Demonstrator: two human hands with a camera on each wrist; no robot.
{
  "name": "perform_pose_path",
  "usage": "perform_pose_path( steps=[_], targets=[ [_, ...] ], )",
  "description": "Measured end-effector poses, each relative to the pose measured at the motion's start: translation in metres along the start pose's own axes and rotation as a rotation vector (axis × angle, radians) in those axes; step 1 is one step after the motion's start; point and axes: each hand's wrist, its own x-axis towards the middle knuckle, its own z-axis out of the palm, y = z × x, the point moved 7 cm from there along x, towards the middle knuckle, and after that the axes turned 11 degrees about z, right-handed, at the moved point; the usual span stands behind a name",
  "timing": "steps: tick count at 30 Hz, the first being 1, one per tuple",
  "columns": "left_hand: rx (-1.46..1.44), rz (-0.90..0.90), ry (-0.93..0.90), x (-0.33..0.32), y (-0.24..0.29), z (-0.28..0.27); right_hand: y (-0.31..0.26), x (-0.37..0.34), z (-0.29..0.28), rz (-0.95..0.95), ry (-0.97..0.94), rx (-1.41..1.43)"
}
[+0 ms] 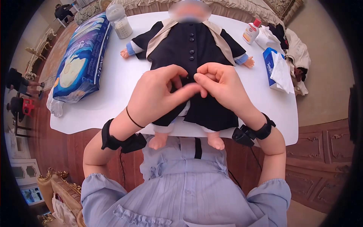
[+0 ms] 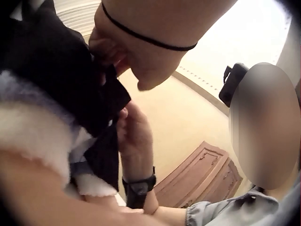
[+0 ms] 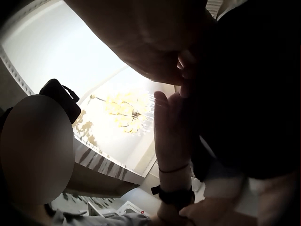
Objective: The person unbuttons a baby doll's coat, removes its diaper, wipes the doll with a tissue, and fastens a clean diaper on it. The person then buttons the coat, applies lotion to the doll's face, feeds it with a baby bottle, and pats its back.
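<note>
A doll lies on its back on a white table, dressed in a black coat (image 1: 172, 47) with beige trim and a row of dark buttons (image 1: 191, 58). Its bare feet (image 1: 216, 141) reach past the near edge. Over the coat's lower front, the left hand (image 1: 157, 87) holds one front edge between curled fingers, thumb stretched toward the other hand. Fingertips of the right hand (image 1: 225, 85) pinch the opposite edge close by. Below them the coat's front parts over white clothing. From the left wrist, the black cloth (image 2: 51, 61) hangs at the fingertips; the right wrist view is very dark there.
A blue diaper pack (image 1: 81, 56) and a milk bottle (image 1: 120, 22) stand on the left of the table (image 1: 124, 92). On the right are a red-capped bottle (image 1: 251, 32), a tissue box (image 1: 269, 68) and a pile of clothes (image 1: 297, 51).
</note>
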Motion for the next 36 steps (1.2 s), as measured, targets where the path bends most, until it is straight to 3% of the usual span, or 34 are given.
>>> perform_pose_path(
  steps=[1,3,5,6,8,10,11,13,19,25,30,36],
  targets=[
    [0.007,-0.099,-0.086,-0.002,-0.003,0.004,-0.001,-0.002,0.0,0.035,-0.024,-0.006],
    [0.053,-0.05,-0.096,-0.006,-0.005,0.007,-0.004,-0.004,-0.003,0.053,-0.032,-0.022],
    [-0.057,-0.133,-0.156,-0.013,-0.016,0.011,-0.004,-0.007,-0.004,0.067,-0.04,-0.04],
    [-0.057,-0.135,-0.156,-0.015,-0.017,0.008,-0.006,-0.01,-0.006,0.021,0.013,-0.112],
    [-0.326,-0.292,-0.197,-0.021,-0.026,0.009,-0.009,-0.017,-0.006,-0.025,0.067,-0.182],
    [-0.396,-0.3,-0.174,-0.022,-0.031,0.008,-0.017,-0.024,-0.001,-0.116,0.121,-0.557],
    [-0.466,-0.306,-0.15,-0.023,-0.034,0.009,-0.017,-0.026,0.001,-0.118,0.121,-0.557],
    [-0.455,-0.305,-0.182,-0.024,-0.035,0.011,-0.027,-0.032,0.007,-0.296,0.215,-0.687],
    [-0.411,-0.329,-0.204,-0.022,-0.035,0.011,-0.03,-0.038,0.024,-0.455,0.228,-0.803],
    [-0.447,-0.34,-0.23,-0.021,-0.034,0.011,-0.025,-0.028,0.028,-0.298,0.208,-0.925],
    [-0.465,-0.41,-0.252,-0.022,-0.036,0.01,-0.019,-0.019,0.03,-0.323,0.226,-1.008],
    [-0.527,-0.374,-0.25,-0.02,-0.042,0.014,-0.015,-0.021,0.037,-0.33,0.291,-1.071]
  ],
)
